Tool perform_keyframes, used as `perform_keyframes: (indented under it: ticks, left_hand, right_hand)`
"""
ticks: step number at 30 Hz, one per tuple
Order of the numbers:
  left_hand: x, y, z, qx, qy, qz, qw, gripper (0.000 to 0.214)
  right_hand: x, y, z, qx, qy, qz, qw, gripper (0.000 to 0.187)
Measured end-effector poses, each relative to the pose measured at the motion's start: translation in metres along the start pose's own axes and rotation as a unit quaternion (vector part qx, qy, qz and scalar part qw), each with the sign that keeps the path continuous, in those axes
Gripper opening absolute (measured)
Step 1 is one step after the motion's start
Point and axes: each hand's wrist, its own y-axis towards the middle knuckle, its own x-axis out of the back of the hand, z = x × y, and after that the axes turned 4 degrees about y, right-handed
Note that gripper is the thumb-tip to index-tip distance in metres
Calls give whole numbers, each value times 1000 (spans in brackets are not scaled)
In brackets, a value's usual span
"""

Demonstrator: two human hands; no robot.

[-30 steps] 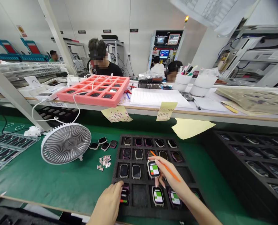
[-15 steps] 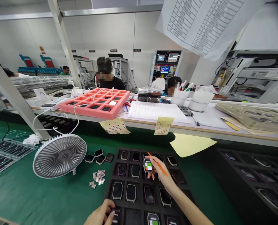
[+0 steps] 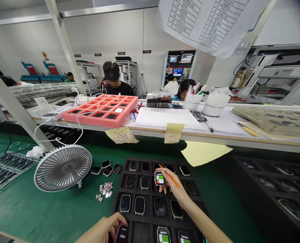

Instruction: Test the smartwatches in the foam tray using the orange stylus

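Observation:
My right hand (image 3: pixel 170 182) grips a smartwatch (image 3: pixel 159 179) without a strap, its screen lit white, green and orange. A thin orange stick (image 3: pixel 172 177) also lies across that hand's fingers. My left hand (image 3: pixel 109 226) has its fingers and thumb round the side of a dark purple smartwatch (image 3: pixel 122 233), tilted at the tray's near-left corner, with faint text on its screen. Below both hands is a black foam tray (image 3: pixel 141 231) with smartwatches in its compartments. Another lit smartwatch (image 3: pixel 163 235) sits in the front row, and one beside it also shows green.
Left of the tray lie several loose smartwatches (image 3: pixel 108 171) and a pile of small silvery pieces (image 3: pixel 106 191). A white round fan (image 3: pixel 63 168) stands further left. A shelf edge (image 3: pixel 150 131) crosses above, carrying a pink foam tray (image 3: pixel 94 119). A second black tray (image 3: pixel 263 199) is right.
My left hand has tilted and lifted the purple smartwatch, so more of its screen shows. A front-row watch beside the lit one now shows green. My right hand keeps its hold.

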Motion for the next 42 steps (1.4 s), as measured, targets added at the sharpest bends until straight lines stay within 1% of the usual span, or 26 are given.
perform_keyframes:
  ticks: [2,4,6,8,11,13,15,17,20,22,25,27,31,36,39,42]
  left_hand:
    - [9,6,5,-16,-51,33,998,52]
    - [20,13,4,-54,-113,56,991,52]
    - [29,24,-7,-99,-183,63,976,51]
    - [32,39,-25,-140,-253,58,955,50]
    - [26,71,-51,-195,-315,18,929,52]
    - [18,96,-62,-223,-343,-3,912,55]
    - [10,120,-68,-226,-368,-12,902,59]
    - [4,138,-71,-230,-381,-18,895,62]
    - [0,155,-72,-238,-380,-37,893,56]
    - [-1,160,-70,-241,-369,-59,896,52]
    - [-3,164,-65,-256,-346,-90,898,55]
    - [-3,164,-63,-261,-328,-97,903,55]
    - [-3,162,-60,-245,-291,-109,918,44]
    - [-3,158,-60,-235,-296,-100,920,45]
    - [-4,158,-60,-254,-300,-90,915,49]
    - [-5,158,-61,-265,-304,-96,910,49]
  right_hand:
    - [1,0,0,-1,11,-3,1000,42]
    - [2,0,1,-1,21,2,1000,41]
    - [4,1,2,1,30,14,999,40]
    - [5,2,3,3,36,24,999,41]
    - [7,5,3,12,34,29,999,44]
    - [8,7,2,22,29,28,999,46]
    - [10,9,1,30,24,23,999,47]
    - [12,9,1,28,18,13,999,44]
    - [16,10,1,9,15,-11,1000,38]
    - [17,11,1,-5,20,-19,1000,38]
    - [16,12,1,-10,29,-10,999,38]
    - [16,12,1,-1,28,1,1000,37]
    - [16,11,2,7,18,16,1000,36]
    - [17,11,1,7,11,27,1000,35]
    - [17,11,-1,6,8,31,999,36]
    - [17,11,-2,10,5,35,999,37]
